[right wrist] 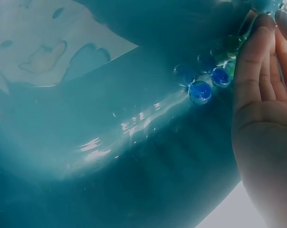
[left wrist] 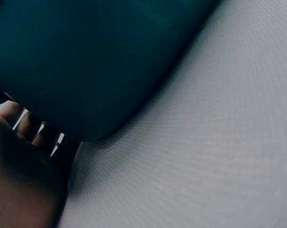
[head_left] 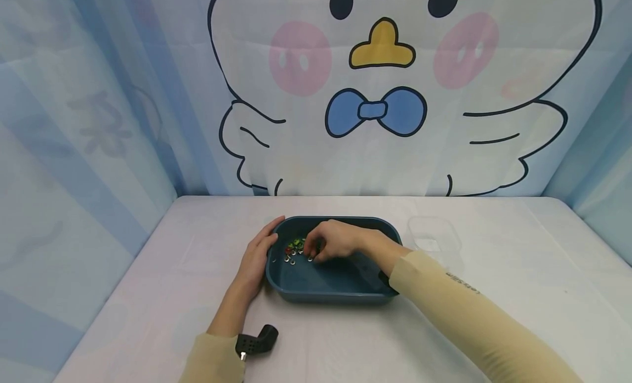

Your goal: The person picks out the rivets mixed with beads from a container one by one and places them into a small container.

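Observation:
A dark teal tray (head_left: 331, 295) sits on the white cloth-covered table (head_left: 197, 251). Several small beads (head_left: 295, 247), green, red and clear, lie in its left half. My left hand (head_left: 258, 259) rests flat against the tray's outer left wall, fingers straight along the rim. My right hand (head_left: 314, 255) reaches into the tray, arched, with fingertips down among the beads. Whether they pinch a bead is hidden. In the right wrist view, blue beads (right wrist: 200, 91) lie beside my fingers (right wrist: 257, 71) on the tray floor (right wrist: 134, 156). The left wrist view shows only the tray's wall (left wrist: 86, 61) and the cloth (left wrist: 205, 156).
A clear plastic container (head_left: 433, 237) stands on the table just right of the tray. A black wrist camera (head_left: 257, 342) sits on my left sleeve. Curtain walls with a cartoon bird (head_left: 380, 70) close off the back and sides.

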Demonstrator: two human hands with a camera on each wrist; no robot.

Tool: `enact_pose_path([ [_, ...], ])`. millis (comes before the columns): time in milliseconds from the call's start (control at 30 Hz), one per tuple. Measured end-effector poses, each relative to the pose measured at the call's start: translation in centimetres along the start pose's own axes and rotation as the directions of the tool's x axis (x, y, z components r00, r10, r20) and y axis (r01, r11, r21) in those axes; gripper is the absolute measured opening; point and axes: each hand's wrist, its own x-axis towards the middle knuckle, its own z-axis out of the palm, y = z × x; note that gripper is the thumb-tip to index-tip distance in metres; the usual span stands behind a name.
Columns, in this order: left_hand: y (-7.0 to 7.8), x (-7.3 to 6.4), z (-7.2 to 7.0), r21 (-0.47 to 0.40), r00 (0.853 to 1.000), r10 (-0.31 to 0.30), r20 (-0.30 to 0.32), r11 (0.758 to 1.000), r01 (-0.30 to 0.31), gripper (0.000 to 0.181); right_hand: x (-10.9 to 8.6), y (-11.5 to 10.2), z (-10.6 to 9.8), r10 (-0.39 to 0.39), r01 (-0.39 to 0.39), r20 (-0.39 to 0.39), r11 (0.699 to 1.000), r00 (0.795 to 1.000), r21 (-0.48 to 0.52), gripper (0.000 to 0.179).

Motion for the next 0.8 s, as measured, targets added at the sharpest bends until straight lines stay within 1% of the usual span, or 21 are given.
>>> enact_pose_path([
  [200,0.06,0.05,0.06,0.0,1.0,-0.006,0.001,1.0,0.006,0.047,0.15,0.13,0.25,-0.007,0.007,0.009,1.0,1.0,-0.015,0.017],
  [367,0.06,0.08,0.09,0.001,1.0,-0.01,-0.002,1.0,0.01,0.047,0.33,0.14,0.44,0.005,-0.005,0.008,1.0,1.0,-0.018,0.014],
  [567,0.04,-0.01,0.09,0.0,1.0,-0.021,-0.006,1.0,0.021,0.047,0.46,0.03,0.53,-0.008,0.008,0.009,1.0,1.0,-0.029,0.009],
  [800,0.07,-0.08,0.08,-0.007,1.0,-0.011,0.001,1.0,0.011,0.047,0.57,0.05,0.67,-0.012,0.012,0.005,0.999,1.0,-0.044,0.005],
])
